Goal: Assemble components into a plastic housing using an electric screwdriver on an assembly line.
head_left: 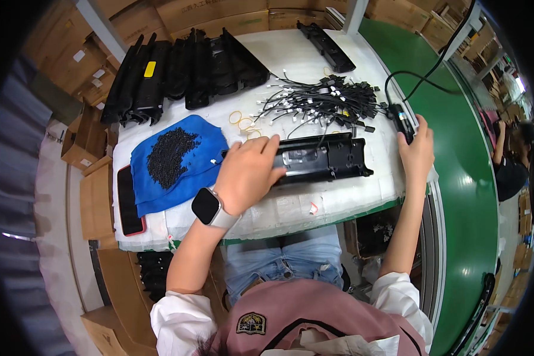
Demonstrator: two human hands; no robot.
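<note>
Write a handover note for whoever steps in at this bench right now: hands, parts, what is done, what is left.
Left hand: lies flat on the left end of the long black plastic part at the middle of the white bench mat, pressing it down.
Right hand: at the bench's right edge, fingers around the black corded tool.
Nearby: small black screws heaped on a blue cloth; bundle of short cables; stack of black parts at the back left.
Done: one part laid out.
Left: I cannot tell whether any screws or cables are fitted yet.
</note>
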